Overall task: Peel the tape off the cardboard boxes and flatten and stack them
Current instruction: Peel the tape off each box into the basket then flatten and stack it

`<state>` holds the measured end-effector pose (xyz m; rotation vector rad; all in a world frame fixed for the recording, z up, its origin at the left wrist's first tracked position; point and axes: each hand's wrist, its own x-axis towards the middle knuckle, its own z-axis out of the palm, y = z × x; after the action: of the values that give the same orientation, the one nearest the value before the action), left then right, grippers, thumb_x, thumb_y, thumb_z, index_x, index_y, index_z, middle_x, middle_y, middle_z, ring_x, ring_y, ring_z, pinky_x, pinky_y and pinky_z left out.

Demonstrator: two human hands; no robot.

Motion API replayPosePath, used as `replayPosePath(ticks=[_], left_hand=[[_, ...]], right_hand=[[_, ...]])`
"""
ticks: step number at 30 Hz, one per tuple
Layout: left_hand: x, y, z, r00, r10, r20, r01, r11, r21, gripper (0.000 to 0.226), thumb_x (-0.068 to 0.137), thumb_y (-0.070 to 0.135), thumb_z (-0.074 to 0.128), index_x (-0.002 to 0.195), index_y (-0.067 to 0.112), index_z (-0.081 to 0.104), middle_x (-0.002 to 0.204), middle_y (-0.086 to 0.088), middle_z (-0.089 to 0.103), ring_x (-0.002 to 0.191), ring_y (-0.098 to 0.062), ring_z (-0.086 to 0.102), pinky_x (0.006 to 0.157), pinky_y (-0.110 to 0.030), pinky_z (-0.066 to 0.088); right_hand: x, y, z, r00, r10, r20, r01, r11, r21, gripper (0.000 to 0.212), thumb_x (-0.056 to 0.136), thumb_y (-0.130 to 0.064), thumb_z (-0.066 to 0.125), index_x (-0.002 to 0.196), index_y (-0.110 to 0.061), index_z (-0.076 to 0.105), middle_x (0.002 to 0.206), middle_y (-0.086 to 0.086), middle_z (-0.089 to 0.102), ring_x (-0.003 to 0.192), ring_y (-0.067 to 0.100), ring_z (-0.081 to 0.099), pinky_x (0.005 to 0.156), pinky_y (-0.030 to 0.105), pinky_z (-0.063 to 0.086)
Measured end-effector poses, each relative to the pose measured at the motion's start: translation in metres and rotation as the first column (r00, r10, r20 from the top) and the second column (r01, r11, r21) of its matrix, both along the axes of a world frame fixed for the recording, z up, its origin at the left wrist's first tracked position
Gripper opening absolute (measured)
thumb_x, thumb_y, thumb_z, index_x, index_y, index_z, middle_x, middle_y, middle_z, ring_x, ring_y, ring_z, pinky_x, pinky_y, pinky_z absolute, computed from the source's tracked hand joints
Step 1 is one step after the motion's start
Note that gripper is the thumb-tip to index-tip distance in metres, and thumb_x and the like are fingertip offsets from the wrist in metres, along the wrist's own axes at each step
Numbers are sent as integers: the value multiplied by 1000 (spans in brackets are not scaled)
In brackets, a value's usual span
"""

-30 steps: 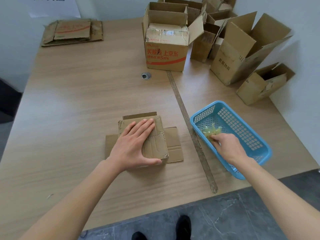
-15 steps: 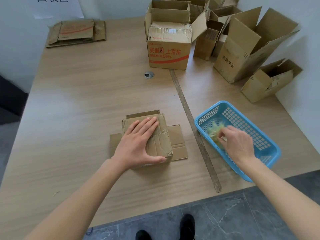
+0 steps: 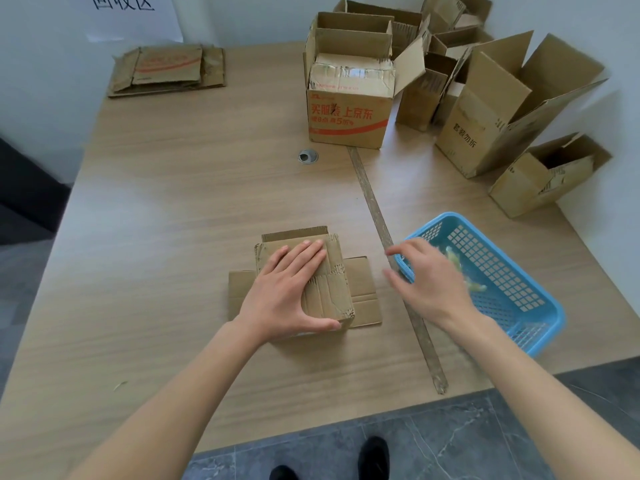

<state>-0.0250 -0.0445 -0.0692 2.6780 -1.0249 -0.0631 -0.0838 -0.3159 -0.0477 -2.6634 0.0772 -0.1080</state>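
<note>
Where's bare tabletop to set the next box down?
Bare: the wide stretch between the flattened stack, the printed box and the flattened box under the left hand. Crowded: far right, open boxes and blue basket.

Bare forearms, dark shoes

Both forearms are bare to the frame's edge (no sleeves, watch or rings visible), ending in the left hand and right hand, ungloved with short nails. Below the bench edge, two black shoe toes show.
</note>
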Motion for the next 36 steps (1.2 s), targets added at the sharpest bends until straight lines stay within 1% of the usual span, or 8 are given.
replayPosePath(ticks=[5,12,18,21,25,26,29,36], left_hand=[[9,6,14,958,-8,-286,-69,964,-257,116,68,70,79,160,19,30,169,11,14,154,1,7,127,-30,6],[23,49,32,822,317,-473,-490,817,-303,39,93,33,73,129,20,69,150,14,49,141,-7,42,111,-29,35],[22,51,41,702,335,-629,-538,828,-159,62,89,58,69,142,27,60,161,17,32,147,-7,32,109,-24,26],[24,52,47,647,287,-707,-509,852,-120,79,83,58,75,150,26,50,167,15,20,151,-8,23,115,-26,22],[2,35,41,751,399,-526,-417,904,91,121,68,64,83,163,33,14,169,16,-11,153,-20,19,119,-42,34],[-8,28,36,775,436,-458,-427,895,129,128,67,67,82,163,35,3,167,17,-21,151,-25,21,113,-46,41],[-28,11,23,782,475,-404,-492,868,69,134,69,62,83,161,34,-10,161,15,-37,147,-32,25,99,-47,49],[-20,23,23,657,372,-655,-588,797,-137,121,69,22,79,160,46,2,162,26,-25,151,-19,22,104,-29,37]], right_hand=[[6,52,5,915,351,-200,-318,931,180,75,84,-75,52,148,-36,45,153,-19,30,138,8,43,105,40,47],[12,60,11,915,300,-271,-271,952,138,68,74,-71,72,127,-36,51,154,-19,22,131,10,47,96,37,48],[-8,69,26,958,284,-30,-262,915,308,27,82,-54,76,94,-33,64,152,-22,40,135,-2,44,109,28,40],[-29,70,28,951,310,-21,-275,871,407,43,94,-65,57,73,-31,72,141,-28,52,134,-4,46,111,32,40],[-43,87,18,983,179,-42,-163,955,246,29,93,-58,61,84,-32,72,149,-24,44,144,-3,33,113,32,40],[-41,92,16,991,120,-64,-109,982,156,26,89,-52,69,108,-33,67,156,-19,35,146,2,31,111,32,41],[-26,104,11,959,-5,-282,45,990,136,107,78,-50,78,159,-35,9,167,-5,8,151,17,25,112,37,42],[-12,132,5,931,-52,-362,149,958,245,141,60,-65,79,144,-57,-34,170,-1,-3,148,27,34,94,49,49]])
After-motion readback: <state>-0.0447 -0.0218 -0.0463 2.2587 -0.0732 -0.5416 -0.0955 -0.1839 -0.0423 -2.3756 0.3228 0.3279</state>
